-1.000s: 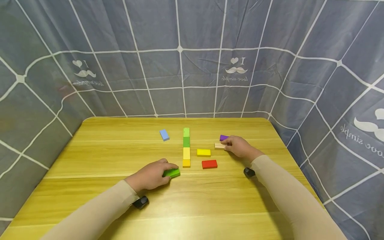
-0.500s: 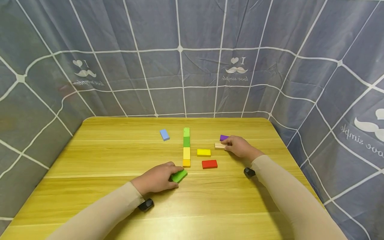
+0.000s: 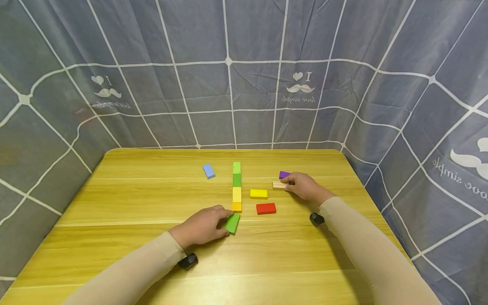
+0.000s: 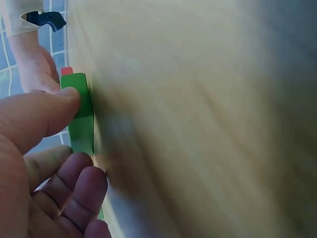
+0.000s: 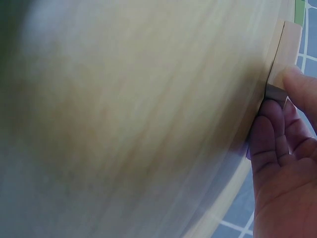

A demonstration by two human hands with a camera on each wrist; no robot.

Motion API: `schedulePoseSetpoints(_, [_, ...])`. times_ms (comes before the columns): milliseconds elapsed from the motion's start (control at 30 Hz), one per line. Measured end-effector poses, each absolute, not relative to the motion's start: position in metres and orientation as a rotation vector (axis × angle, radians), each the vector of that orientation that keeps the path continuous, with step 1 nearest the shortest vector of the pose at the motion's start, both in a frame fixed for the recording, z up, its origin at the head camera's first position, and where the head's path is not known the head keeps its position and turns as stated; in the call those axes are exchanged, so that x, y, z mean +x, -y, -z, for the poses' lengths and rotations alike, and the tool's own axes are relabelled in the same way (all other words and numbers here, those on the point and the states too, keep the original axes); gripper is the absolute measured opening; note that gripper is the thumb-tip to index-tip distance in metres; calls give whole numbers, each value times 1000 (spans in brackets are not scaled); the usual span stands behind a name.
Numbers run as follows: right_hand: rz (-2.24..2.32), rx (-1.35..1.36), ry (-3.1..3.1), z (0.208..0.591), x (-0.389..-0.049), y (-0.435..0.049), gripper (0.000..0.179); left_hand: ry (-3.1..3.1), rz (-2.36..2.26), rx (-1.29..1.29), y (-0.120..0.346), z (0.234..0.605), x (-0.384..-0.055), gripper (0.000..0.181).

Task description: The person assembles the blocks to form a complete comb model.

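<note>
My left hand (image 3: 199,226) pinches a green block (image 3: 233,224) between thumb and forefinger, close to the near end of a straight row. In the left wrist view the thumb presses this green block (image 4: 80,109) on its near side, right at the tabletop. The row runs away from me: an orange-yellow block (image 3: 237,207), a pale yellow block (image 3: 237,195), a green block (image 3: 237,180) and a light green block (image 3: 237,167). On the right, my right hand (image 3: 306,187) grips a plain wooden block (image 3: 279,185) lying flat. A purple block (image 3: 284,174) sits just behind it, partly hidden by the fingers.
Between the row and my right hand lie a yellow block (image 3: 259,194) and a red block (image 3: 266,209). A blue block (image 3: 209,171) rests left of the row's far end. Grey checked curtains (image 3: 251,93) hang around the wooden table (image 3: 267,267).
The left hand has moved right with the green block and turned it from crosswise to nearly in line with the row, at its near end. The right hand has stayed still.
</note>
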State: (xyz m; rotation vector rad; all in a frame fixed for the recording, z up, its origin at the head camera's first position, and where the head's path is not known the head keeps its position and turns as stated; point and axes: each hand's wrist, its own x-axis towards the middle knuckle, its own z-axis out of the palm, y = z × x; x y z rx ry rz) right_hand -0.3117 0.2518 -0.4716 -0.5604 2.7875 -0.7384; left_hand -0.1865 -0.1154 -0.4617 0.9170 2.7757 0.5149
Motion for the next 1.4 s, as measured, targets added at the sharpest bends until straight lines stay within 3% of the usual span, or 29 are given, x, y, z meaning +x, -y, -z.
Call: schedulePoseSetpoints(1400, [740, -543, -2800, 472, -311, -251, 35, -2846, -620, 778, 101, 469, -191, 60])
